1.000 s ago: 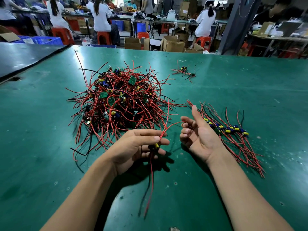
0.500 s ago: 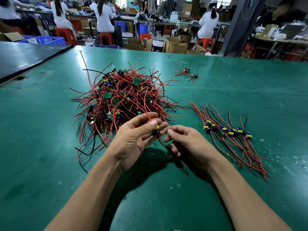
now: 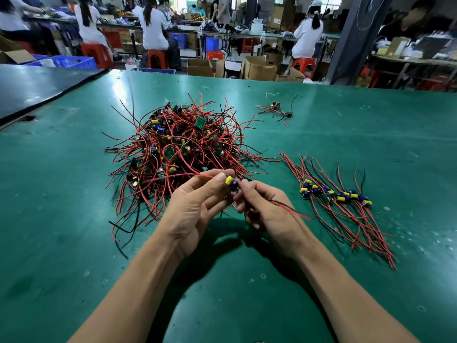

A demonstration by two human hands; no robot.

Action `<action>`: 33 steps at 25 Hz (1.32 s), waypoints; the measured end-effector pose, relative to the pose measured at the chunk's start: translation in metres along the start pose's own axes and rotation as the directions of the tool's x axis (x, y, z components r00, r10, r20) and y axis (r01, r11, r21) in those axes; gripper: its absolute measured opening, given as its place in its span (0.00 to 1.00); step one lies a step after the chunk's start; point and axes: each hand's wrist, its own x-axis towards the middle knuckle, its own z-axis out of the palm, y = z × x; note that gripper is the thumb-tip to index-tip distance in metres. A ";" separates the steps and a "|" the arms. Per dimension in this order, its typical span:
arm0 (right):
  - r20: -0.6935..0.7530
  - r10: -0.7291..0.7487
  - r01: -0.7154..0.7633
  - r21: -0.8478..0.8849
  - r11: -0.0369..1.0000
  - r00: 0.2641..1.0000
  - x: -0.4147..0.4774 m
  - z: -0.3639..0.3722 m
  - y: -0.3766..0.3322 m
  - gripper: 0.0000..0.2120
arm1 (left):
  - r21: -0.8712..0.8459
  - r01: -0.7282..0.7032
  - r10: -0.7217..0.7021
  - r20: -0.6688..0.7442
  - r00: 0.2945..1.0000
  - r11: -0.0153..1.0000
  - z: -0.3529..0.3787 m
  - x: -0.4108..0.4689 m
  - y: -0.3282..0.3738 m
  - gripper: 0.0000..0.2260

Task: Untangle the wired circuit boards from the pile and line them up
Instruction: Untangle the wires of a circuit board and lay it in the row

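Pinching the circuit board [image 3: 231, 183] with left hand [image 3: 195, 209] and right hand [image 3: 269, 214], I watched. Its wires [image 3: 296, 212] ran left-right.

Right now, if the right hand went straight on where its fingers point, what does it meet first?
The circuit board held in the left hand, right at its fingertips; beyond that, likely the pile.

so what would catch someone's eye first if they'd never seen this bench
The big tangled pile of red and black wires and small circuit boards sits left of centre on the green table, just beyond the hands. In front of it the left hand and right hand pinch a single board between their fingertips. To the right lies a neat row of boards laid side by side.
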 end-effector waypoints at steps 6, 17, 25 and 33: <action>0.133 0.162 -0.205 0.436 0.876 0.978 0.000 -0.019 -0.011 0.12 | 0.047 0.116 -0.122 0.141 0.982 0.992 0.002 -0.002 -0.004 0.12; 0.014 0.221 -0.220 0.173 0.960 0.975 0.005 -0.024 0.003 0.15 | 0.181 0.239 -0.255 0.068 0.965 0.954 0.004 -0.003 -0.020 0.12; 0.053 0.174 -0.177 0.058 0.982 0.983 0.002 -0.029 0.009 0.11 | 0.335 0.206 -0.227 0.023 0.974 0.920 0.002 0.000 -0.023 0.05; 0.007 0.228 -0.227 0.121 0.966 0.974 0.000 -0.025 0.006 0.05 | 0.475 0.101 -0.096 -0.037 0.995 0.874 0.007 -0.002 -0.031 0.06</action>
